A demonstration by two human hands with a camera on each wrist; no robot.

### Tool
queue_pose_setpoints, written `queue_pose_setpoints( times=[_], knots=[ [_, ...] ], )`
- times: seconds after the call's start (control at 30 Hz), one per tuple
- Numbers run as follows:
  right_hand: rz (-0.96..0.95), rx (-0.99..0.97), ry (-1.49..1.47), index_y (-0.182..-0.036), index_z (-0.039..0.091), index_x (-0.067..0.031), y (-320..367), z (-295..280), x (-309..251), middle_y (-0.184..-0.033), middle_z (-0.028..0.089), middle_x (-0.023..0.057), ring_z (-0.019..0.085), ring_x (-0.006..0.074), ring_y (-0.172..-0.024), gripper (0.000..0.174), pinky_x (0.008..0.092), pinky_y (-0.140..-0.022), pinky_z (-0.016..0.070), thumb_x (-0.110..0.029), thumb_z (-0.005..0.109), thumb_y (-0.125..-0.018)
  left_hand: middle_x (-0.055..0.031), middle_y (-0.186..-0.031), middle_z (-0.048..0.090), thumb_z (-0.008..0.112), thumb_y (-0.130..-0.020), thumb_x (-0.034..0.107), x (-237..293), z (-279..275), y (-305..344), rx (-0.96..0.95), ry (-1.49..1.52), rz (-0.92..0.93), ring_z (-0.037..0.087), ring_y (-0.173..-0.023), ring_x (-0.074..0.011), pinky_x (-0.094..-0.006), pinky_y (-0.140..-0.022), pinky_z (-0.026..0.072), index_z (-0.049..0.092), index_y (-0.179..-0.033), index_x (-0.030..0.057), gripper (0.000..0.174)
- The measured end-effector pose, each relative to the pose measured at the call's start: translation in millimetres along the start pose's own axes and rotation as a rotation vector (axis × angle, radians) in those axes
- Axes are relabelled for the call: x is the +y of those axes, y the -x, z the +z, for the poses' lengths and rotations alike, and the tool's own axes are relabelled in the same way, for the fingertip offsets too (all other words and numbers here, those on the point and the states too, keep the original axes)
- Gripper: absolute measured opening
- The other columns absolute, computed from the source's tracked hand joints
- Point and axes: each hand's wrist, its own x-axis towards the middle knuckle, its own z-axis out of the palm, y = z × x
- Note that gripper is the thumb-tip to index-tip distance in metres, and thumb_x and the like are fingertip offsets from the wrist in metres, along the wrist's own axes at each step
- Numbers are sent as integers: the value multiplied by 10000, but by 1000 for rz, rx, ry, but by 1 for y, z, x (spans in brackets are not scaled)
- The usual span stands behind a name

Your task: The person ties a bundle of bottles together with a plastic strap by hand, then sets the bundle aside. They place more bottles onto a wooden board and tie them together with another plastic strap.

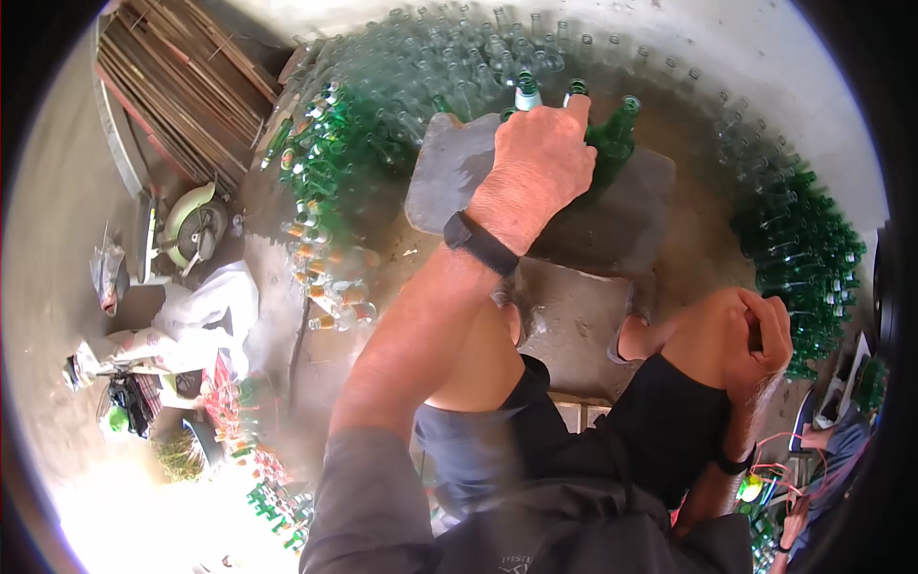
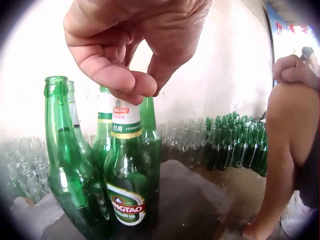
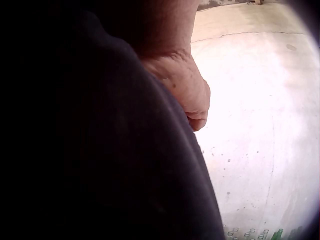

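My left hand [image 1: 545, 148] reaches over a small grey table [image 1: 440, 187]. In the left wrist view, its curled fingers and thumb grip the top of a green beer bottle [image 2: 127, 165], hiding the mouth. That bottle carries a white neck label and a red and white body label, and stands upright among other green bottles. An unlabelled green beer bottle [image 2: 65, 150] is beside it, and a green bottle [image 1: 617, 134] shows to the right in the head view. My right hand [image 1: 760, 335] rests on my right knee, fingers loosely curled, holding nothing.
Many clear bottles [image 1: 459, 62] stand along the back wall. Green bottles [image 1: 798, 258] crowd the right side, with more green bottles [image 1: 325, 153] on the left. Wooden strips [image 1: 182, 86] lean at the upper left. Another person [image 1: 841, 459] is at the lower right.
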Motion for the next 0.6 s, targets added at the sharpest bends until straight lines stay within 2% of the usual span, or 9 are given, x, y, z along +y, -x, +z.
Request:
queue_pose_setpoints(
  times=[0.1,0.17,0.23,0.37,0.4,0.43,0.47,0.53,0.6],
  knots=[
    [-28,6,-8,-1060,733,-8,1,1,4,-791,527,55,527,186,-750,269,307,-675,432,52,703,-799,-175,-862,739,733,-828,289,-16,-28,11,62,100,10,726,-842,-388,-473,-783,584,697,-1167,82,399],
    [-23,-12,-9,-1080,714,18,0,1,3,-825,504,20,477,111,-725,188,241,-624,365,50,672,-900,-155,-854,741,730,-822,307,-39,-50,20,19,106,-56,733,-825,-349,-436,-790,585,744,-1109,86,363],
    [-8,-7,-5,-1076,722,8,0,1,3,-811,494,18,473,116,-727,210,252,-618,364,52,675,-877,-141,-863,751,719,-814,322,-85,-49,26,52,87,-120,735,-818,-308,-392,-790,580,785,-995,89,303],
    [69,-24,6,-1077,729,2,-1,2,-1,-797,474,10,455,118,-717,223,262,-606,346,48,675,-866,-131,-918,762,710,-818,317,-202,-26,59,-32,-49,-407,736,-879,-319,-402,-811,575,789,-984,101,283],
    [69,-28,11,-1077,729,2,-2,1,-3,-797,474,10,455,118,-717,223,262,-606,346,48,675,-866,-120,-937,768,700,-825,311,-229,-17,70,-38,-116,-487,736,-936,-322,-417,-849,572,784,-1015,104,294],
    [81,-43,29,-1080,728,5,-3,1,-5,-800,479,12,456,117,-717,220,259,-610,344,43,673,-870,-135,-1059,754,704,-832,321,-249,-12,82,-36,-148,-571,713,-1041,-343,-448,-916,559,755,-1137,126,365],
    [94,-59,47,-1082,727,8,-4,2,-7,-804,483,14,457,116,-718,217,257,-613,343,39,672,-875,-135,-1059,754,704,-832,321,-272,-4,93,-40,-142,-574,713,-1041,-343,-448,-916,559,755,-1137,126,365],
    [83,-65,69,-1084,726,15,-6,4,-6,-806,491,19,462,118,-718,216,257,-617,346,39,668,-877,-170,-1247,685,713,-839,342,-309,11,109,10,-305,-722,669,-1148,-379,-493,-980,534,672,-1307,165,502],
    [69,-71,91,-1085,724,22,-8,7,-4,-809,499,24,468,121,-718,215,257,-620,349,38,664,-880,-185,-1306,645,710,-846,351,-333,18,117,-40,-338,-791,649,-1181,-394,-511,-991,526,629,-1359,180,546]
  ],
)
